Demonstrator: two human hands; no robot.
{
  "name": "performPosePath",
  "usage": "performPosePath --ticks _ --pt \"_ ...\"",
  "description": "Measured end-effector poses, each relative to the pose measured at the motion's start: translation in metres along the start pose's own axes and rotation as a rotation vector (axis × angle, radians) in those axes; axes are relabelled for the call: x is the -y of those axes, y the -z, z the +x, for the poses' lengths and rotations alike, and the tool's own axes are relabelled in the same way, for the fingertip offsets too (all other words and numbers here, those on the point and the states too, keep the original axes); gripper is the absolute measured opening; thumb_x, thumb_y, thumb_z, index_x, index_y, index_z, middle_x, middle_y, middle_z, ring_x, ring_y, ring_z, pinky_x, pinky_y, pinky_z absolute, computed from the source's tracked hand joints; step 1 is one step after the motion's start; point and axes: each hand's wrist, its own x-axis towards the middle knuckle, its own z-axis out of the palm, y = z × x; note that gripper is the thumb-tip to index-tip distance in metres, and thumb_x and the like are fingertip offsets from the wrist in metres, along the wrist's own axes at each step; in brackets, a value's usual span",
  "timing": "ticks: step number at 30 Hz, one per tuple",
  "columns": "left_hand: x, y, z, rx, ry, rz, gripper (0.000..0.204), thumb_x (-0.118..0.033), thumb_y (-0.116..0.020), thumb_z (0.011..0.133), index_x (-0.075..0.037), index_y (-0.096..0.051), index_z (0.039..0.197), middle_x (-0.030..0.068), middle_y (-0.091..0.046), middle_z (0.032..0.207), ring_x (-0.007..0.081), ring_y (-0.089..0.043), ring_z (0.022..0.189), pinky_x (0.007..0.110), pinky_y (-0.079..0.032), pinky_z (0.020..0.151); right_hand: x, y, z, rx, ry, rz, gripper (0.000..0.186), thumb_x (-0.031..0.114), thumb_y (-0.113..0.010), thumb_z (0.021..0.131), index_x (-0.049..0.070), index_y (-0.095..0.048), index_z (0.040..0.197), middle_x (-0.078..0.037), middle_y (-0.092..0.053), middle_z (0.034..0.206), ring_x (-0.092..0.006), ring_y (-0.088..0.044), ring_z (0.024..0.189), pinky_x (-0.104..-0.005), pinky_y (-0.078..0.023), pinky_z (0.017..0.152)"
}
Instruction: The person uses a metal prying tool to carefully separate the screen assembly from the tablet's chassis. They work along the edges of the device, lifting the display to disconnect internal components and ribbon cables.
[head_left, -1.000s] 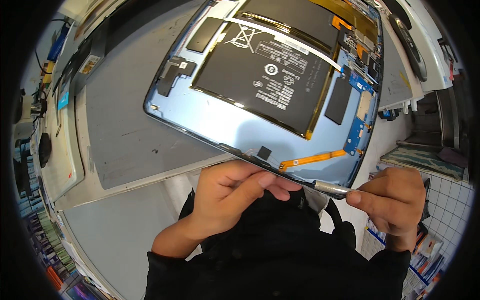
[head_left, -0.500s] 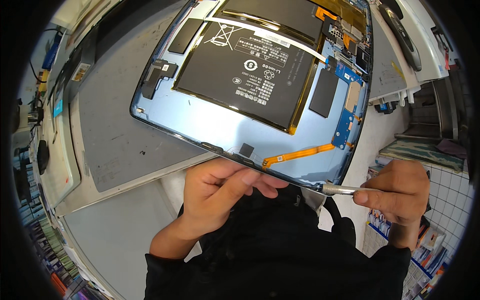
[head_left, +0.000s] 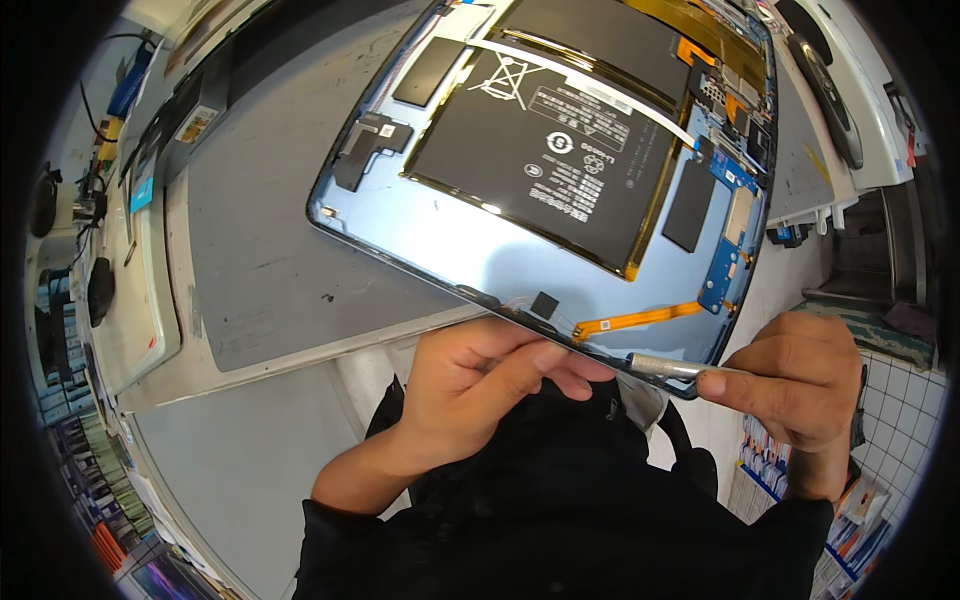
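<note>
An opened tablet [head_left: 450, 225] is tilted over the bench's near edge, its pale blue inner shell facing up. Inside it are a large black battery [head_left: 540, 150], an orange flex cable [head_left: 640, 318] and a blue circuit board [head_left: 718, 270]. My left hand [head_left: 480, 385] pinches the tablet's near rim between thumb and fingers; the fingertips beneath are partly hidden. In my closed right hand [head_left: 790, 375] is a slim silver metal tool [head_left: 668, 368]. It lies along the near rim by the right corner, its tip close to the edge; the exact contact cannot be made out.
A grey work mat [head_left: 290, 250] covers the bench under the tablet. At left stand a white-edged tray [head_left: 165, 310] and a dark rounded object [head_left: 101, 290]. A black elongated device [head_left: 825, 100] rests at the upper right. Shelves of small packets [head_left: 85, 460] line the lower left.
The tablet and my left hand have shifted right in view. The silver tool has slid left along the rim, away from the right corner and nearer my left fingers.
</note>
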Motion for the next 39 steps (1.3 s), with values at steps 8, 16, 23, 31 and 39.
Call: performPosePath --ticks 8,16,23,31,39 --pt "0.005 0.002 0.003 0.065 -0.065 -0.142 0.024 -0.01 -0.05 0.1 0.01 -0.063 0.105 0.0191 -0.07 0.103 0.0186 -0.069 0.086 0.028 -0.056 0.08 0.001 -0.003 0.01 0.004 0.049 -0.038 0.024 0.017 -0.077 0.072 0.018 -0.075 0.096 0.004 -0.056 0.062 -0.0088 -0.048 0.05 -0.0236 -0.034 0.042" --pt "0.003 0.003 0.003 0.096 -0.041 -0.14 0.026 -0.01 -0.05 0.1 0.011 -0.06 0.112 0.0189 -0.069 0.106 0.0183 -0.067 0.09 0.028 -0.054 0.081 0.006 -0.004 0.02 0.02 0.058 -0.06 0.022 0.015 -0.076 0.073 0.016 -0.074 0.095 0.004 -0.055 0.061 -0.0094 -0.046 0.05 -0.0245 -0.031 0.042" --pt "0.001 0.004 0.003 0.11 0.0 -0.127 0.026 -0.01 -0.05 0.1 0.011 -0.06 0.113 0.0191 -0.068 0.105 0.0194 -0.067 0.092 0.029 -0.055 0.081 0.011 -0.004 0.027 0.05 0.03 -0.101 0.02 0.014 -0.075 0.074 0.017 -0.074 0.093 0.004 -0.055 0.06 -0.0092 -0.046 0.049 -0.0252 -0.031 0.042" --pt "-0.002 0.003 0.005 0.119 0.009 -0.146 0.027 -0.009 -0.049 0.1 0.01 -0.058 0.117 0.0187 -0.068 0.106 0.0199 -0.066 0.095 0.029 -0.055 0.081 0.01 -0.007 0.037 0.035 0.1 -0.117 0.028 0.01 -0.074 0.072 0.015 -0.074 0.099 0.004 -0.053 0.059 -0.0092 -0.047 0.049 -0.0238 -0.035 0.041" --pt "0.001 0.004 0.004 0.138 -0.012 -0.183 0.028 -0.01 -0.048 0.101 0.01 -0.057 0.119 0.0178 -0.067 0.108 0.0178 -0.066 0.095 0.028 -0.054 0.082 0.008 -0.011 0.045 0.027 0.192 -0.13 0.042 0.008 -0.073 0.064 0.009 -0.075 0.105 0.003 -0.05 0.06 -0.0103 -0.047 0.05 -0.0225 -0.041 0.043"
